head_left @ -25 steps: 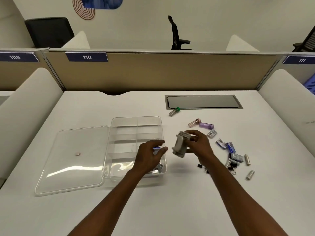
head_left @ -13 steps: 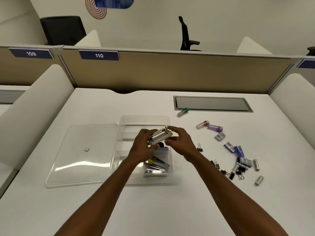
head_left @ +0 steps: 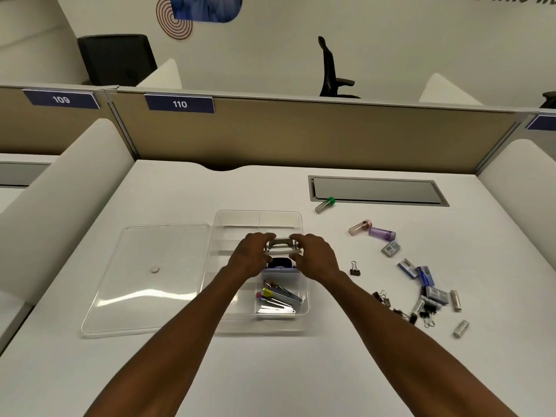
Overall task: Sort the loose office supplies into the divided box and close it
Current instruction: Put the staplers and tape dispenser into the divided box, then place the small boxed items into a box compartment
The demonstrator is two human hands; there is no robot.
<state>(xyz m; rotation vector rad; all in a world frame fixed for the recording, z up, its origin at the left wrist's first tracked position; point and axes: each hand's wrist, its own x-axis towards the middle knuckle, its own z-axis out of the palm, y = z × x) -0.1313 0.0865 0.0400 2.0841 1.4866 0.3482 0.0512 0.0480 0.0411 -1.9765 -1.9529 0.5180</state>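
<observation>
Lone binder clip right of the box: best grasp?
Pinch the binder clip by its black body from above, fingers on the two flat sides. It sits alone on the table, wire handles pointing away, so nothing seems to block a top-down approach.

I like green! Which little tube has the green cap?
The clear tube lying by the grey desk hatch, farthest from the hands. The other two tubes are pink and purple.

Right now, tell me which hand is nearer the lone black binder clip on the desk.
Right. The right hand is just left of the binder clip, gripping the metal hole punch over the box. The left hand is farther left, on the punch's other end.
</observation>
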